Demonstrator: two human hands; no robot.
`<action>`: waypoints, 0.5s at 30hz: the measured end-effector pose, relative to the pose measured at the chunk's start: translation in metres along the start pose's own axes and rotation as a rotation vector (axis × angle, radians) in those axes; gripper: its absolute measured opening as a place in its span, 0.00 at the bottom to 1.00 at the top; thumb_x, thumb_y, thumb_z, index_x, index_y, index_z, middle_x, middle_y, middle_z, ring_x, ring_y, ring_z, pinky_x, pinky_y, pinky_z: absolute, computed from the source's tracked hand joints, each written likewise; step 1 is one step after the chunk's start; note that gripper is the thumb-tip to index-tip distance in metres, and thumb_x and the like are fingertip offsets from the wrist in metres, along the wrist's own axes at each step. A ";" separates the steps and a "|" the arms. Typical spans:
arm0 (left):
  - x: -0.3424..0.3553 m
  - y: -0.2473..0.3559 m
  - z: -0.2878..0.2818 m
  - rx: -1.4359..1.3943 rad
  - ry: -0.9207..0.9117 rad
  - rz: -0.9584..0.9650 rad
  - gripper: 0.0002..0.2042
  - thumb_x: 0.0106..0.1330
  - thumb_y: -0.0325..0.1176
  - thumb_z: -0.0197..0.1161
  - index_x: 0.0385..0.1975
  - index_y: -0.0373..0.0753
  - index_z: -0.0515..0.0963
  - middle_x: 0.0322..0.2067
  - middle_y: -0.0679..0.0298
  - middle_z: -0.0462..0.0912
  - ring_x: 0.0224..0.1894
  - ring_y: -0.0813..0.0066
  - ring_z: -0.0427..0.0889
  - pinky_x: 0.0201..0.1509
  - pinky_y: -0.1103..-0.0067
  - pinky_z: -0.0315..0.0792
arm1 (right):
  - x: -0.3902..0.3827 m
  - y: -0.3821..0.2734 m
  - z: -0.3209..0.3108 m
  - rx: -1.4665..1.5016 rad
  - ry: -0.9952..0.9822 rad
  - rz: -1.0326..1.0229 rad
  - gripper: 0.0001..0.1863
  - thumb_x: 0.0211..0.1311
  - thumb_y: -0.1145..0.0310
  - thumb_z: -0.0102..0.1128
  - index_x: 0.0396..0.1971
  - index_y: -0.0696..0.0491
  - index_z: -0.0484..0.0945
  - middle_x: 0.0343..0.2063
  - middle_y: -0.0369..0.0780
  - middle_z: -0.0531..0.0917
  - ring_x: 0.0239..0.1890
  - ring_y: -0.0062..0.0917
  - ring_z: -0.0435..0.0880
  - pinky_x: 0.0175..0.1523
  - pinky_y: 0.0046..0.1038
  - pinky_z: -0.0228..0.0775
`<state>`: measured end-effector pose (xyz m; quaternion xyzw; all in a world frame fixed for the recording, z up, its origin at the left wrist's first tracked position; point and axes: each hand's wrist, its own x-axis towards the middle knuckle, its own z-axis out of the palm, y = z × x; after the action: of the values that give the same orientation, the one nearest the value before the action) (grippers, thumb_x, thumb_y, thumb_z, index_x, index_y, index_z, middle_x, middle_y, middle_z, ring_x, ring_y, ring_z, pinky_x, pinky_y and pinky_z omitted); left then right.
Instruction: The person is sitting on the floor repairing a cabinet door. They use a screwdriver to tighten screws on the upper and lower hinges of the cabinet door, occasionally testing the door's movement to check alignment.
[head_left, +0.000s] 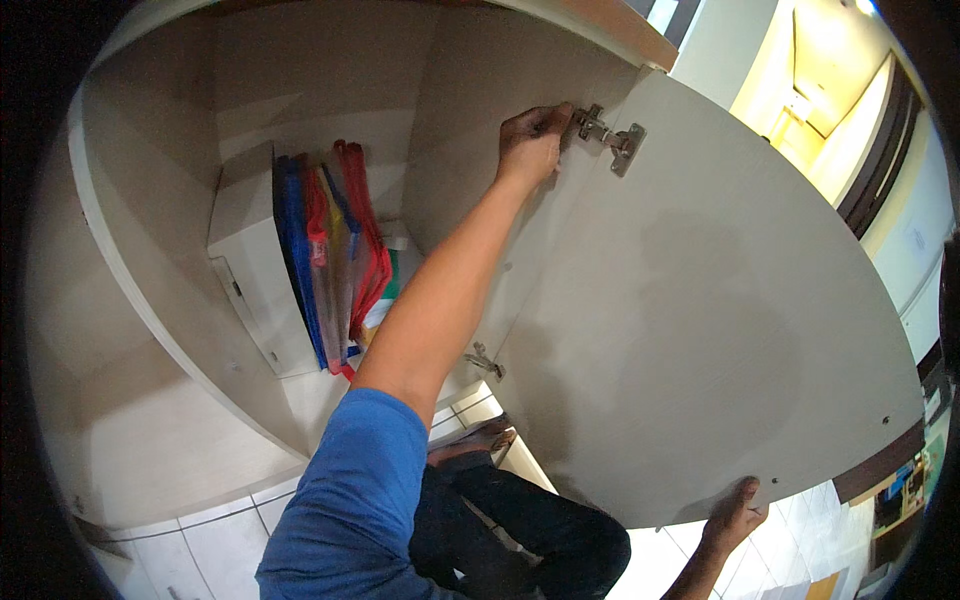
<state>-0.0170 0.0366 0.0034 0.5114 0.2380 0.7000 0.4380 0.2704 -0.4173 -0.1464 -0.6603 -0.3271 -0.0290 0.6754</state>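
Note:
The cabinet door [690,300] stands wide open, its grey inner face turned to me. My left hand [530,145] is reached up to the upper hinge [610,135]. Its fingers are curled and pinched at the hinge's cabinet-side end; whether something small is between them is hidden. My right hand [735,518] grips the door's lower edge, with the thumb on the inner face and the other fingers behind it. A lower hinge [486,361] joins door and cabinet further down, beside my left forearm.
Inside the cabinet [310,60], blue and red zip folders [330,250] stand beside a white box [258,265]. A partition [150,200] divides off a left compartment. My bent legs [510,520] are below, over the tiled floor [215,545].

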 end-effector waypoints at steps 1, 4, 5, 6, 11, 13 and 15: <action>0.000 0.003 -0.001 0.046 -0.016 -0.001 0.17 0.66 0.44 0.66 0.41 0.35 0.85 0.29 0.66 0.84 0.23 0.80 0.75 0.24 0.79 0.71 | -0.006 -0.010 0.005 -0.002 0.028 0.034 0.40 0.58 0.44 0.68 0.50 0.68 0.66 0.41 0.47 0.76 0.42 0.31 0.74 0.49 0.33 0.68; 0.004 -0.002 0.005 -0.097 -0.029 -0.076 0.17 0.66 0.44 0.66 0.41 0.35 0.85 0.27 0.66 0.82 0.25 0.79 0.74 0.24 0.78 0.69 | -0.021 -0.041 0.020 -0.032 0.111 0.099 0.40 0.59 0.45 0.68 0.51 0.68 0.66 0.42 0.47 0.76 0.43 0.31 0.74 0.50 0.34 0.68; 0.004 -0.004 0.007 -0.118 -0.034 -0.103 0.16 0.66 0.44 0.66 0.41 0.36 0.85 0.26 0.66 0.82 0.24 0.79 0.73 0.24 0.79 0.68 | -0.022 -0.042 0.021 -0.049 0.144 0.103 0.40 0.59 0.45 0.68 0.51 0.68 0.66 0.42 0.48 0.76 0.44 0.32 0.74 0.50 0.34 0.67; 0.005 -0.006 0.009 -0.138 -0.040 -0.130 0.16 0.66 0.43 0.66 0.41 0.36 0.85 0.26 0.66 0.81 0.23 0.79 0.72 0.24 0.79 0.67 | -0.022 -0.038 0.020 -0.039 0.172 0.091 0.40 0.59 0.45 0.68 0.51 0.68 0.66 0.42 0.48 0.76 0.44 0.32 0.74 0.51 0.35 0.67; 0.040 -0.067 -0.018 -0.358 0.022 -0.344 0.13 0.64 0.44 0.68 0.31 0.40 0.78 0.25 0.70 0.72 0.25 0.80 0.63 0.24 0.80 0.63 | -0.016 -0.023 0.017 0.007 0.106 0.083 0.41 0.58 0.45 0.69 0.52 0.68 0.65 0.43 0.48 0.76 0.44 0.32 0.74 0.51 0.35 0.68; 0.000 0.009 0.022 -0.324 0.004 -0.446 0.13 0.63 0.44 0.70 0.30 0.41 0.76 0.25 0.70 0.71 0.26 0.80 0.63 0.24 0.80 0.63 | -0.019 -0.023 0.010 -0.058 0.196 0.091 0.41 0.58 0.45 0.69 0.52 0.68 0.65 0.42 0.47 0.76 0.43 0.31 0.74 0.50 0.34 0.68; -0.006 0.011 0.017 -0.398 0.055 -0.517 0.14 0.62 0.44 0.71 0.31 0.42 0.77 0.25 0.70 0.71 0.27 0.79 0.64 0.23 0.81 0.64 | -0.014 -0.008 0.008 -0.119 0.305 0.047 0.41 0.58 0.44 0.69 0.52 0.67 0.65 0.41 0.45 0.76 0.42 0.29 0.74 0.47 0.32 0.68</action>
<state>-0.0046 0.0242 0.0155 0.3192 0.2301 0.6120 0.6860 0.2522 -0.4167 -0.1474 -0.6947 -0.2028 -0.1324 0.6773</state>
